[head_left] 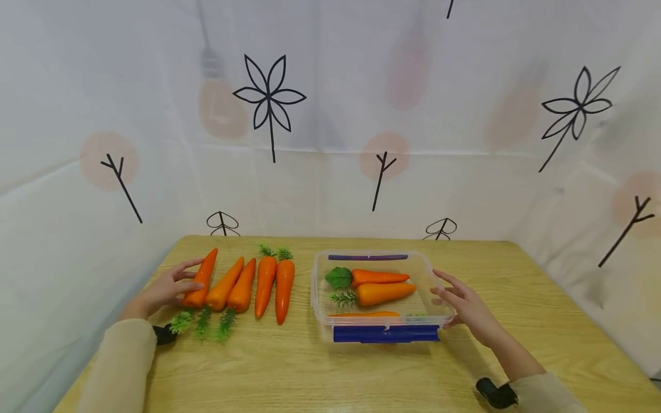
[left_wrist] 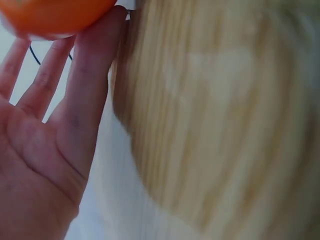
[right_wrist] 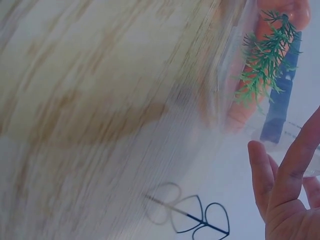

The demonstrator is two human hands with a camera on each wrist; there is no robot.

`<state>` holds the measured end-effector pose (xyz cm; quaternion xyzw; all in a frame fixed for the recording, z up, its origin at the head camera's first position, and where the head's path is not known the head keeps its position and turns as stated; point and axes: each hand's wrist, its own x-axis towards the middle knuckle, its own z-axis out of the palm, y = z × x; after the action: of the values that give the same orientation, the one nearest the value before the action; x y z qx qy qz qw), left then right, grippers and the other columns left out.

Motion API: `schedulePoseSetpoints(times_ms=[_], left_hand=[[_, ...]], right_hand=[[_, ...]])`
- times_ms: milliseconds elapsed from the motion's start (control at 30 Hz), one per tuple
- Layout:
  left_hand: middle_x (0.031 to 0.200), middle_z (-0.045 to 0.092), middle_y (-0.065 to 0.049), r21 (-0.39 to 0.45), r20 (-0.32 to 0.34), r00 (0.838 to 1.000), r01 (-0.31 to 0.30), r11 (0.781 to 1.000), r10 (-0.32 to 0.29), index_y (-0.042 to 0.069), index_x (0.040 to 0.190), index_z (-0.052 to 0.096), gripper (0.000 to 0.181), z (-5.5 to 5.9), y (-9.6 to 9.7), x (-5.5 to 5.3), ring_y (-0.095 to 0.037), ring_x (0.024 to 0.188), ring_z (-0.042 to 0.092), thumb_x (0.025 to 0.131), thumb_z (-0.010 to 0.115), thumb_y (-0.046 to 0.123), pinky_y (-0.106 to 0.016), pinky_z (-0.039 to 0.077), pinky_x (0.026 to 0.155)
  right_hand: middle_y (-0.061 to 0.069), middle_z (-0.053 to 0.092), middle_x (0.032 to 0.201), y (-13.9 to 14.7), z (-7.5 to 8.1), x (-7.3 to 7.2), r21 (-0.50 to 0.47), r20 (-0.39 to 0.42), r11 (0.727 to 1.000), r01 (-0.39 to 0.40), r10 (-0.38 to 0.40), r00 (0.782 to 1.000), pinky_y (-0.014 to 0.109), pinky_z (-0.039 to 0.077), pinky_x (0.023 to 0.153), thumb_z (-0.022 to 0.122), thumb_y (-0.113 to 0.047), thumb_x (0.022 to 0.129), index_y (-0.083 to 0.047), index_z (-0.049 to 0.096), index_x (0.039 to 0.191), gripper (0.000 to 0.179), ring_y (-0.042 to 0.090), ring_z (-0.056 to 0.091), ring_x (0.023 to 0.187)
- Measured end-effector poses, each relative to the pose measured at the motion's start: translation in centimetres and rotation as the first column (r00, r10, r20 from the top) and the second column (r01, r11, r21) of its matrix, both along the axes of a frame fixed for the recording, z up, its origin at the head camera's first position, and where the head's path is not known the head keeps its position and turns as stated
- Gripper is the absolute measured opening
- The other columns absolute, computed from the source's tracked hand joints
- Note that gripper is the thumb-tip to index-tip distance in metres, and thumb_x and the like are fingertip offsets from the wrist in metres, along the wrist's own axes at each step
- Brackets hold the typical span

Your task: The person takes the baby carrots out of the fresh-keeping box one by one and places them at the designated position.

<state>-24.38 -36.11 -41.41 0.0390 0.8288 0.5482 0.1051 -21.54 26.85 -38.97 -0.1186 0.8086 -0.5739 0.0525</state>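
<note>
My left hand (head_left: pixel 165 289) is at the leftmost carrot (head_left: pixel 208 269), its fairly straight fingers touching the side. In the left wrist view, the fingers (left_wrist: pixel 45 75) reach up to a rounded orange carrot end (left_wrist: pixel 60 17). More carrots lie beside it, two (head_left: pixel 224 287) with leaves to the front and two (head_left: pixel 265 281) with leaves to the back. At the right wall of a clear plastic box (head_left: pixel 322 331) is my right hand (head_left: pixel 472 310), fingers spread and extended against it. Inside are carrots (head_left: pixel 384 293) with green tops; a third (head_left: pixel 366 314) shows partly behind the front rim.
The box has blue clips (head_left: pixel 386 334) at front and back, and no lid is seen on it. A light wooden table (head_left: pixel 258 373) bears everything. White cloth (head_left: pixel 320 189) with printed plants hangs behind it and along both sides.
</note>
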Motion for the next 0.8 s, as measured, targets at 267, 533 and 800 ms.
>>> schedulePoseSetpoints(times_ms=[267,533,800], left_hand=[[0.140,0.026,-0.032,-0.038,0.008,1.000,0.012,0.999,-0.012,0.010,0.147,0.025,0.073,-0.1,0.8,-0.5,-0.034,0.106,0.055,0.088,0.066,0.027,-0.043,0.053,0.075],[0.135,0.036,-0.030,-0.146,-0.018,1.000,-0.016,0.989,0.013,0.007,0.143,0.035,0.071,-0.2,1.4,-0.8,-0.033,0.105,0.055,0.087,0.065,0.038,-0.041,0.052,0.076],[0.132,0.040,-0.028,-0.162,-0.028,0.999,-0.028,0.986,0.024,0.006,0.141,0.038,0.070,-0.4,1.9,-1.4,-0.033,0.104,0.056,0.086,0.066,0.040,-0.043,0.052,0.077]], right_hand=[[0.037,0.038,0.131,0.0,-0.1,0.1,-0.002,-0.009,1.000,-0.007,0.007,1.000,0.046,0.054,0.056,0.041,-0.024,0.102,-0.005,0.020,0.148,0.054,0.043,0.051,0.110],[0.037,0.038,0.131,0.0,-0.1,0.0,-0.002,-0.005,1.000,-0.003,0.003,1.000,0.047,0.054,0.057,0.041,-0.026,0.101,-0.005,0.021,0.148,0.055,0.039,0.052,0.109],[0.036,0.039,0.131,0.1,0.0,0.0,-0.017,0.017,1.000,-0.003,0.003,1.000,0.046,0.054,0.057,0.041,-0.026,0.102,-0.005,0.019,0.149,0.056,0.042,0.050,0.111]])
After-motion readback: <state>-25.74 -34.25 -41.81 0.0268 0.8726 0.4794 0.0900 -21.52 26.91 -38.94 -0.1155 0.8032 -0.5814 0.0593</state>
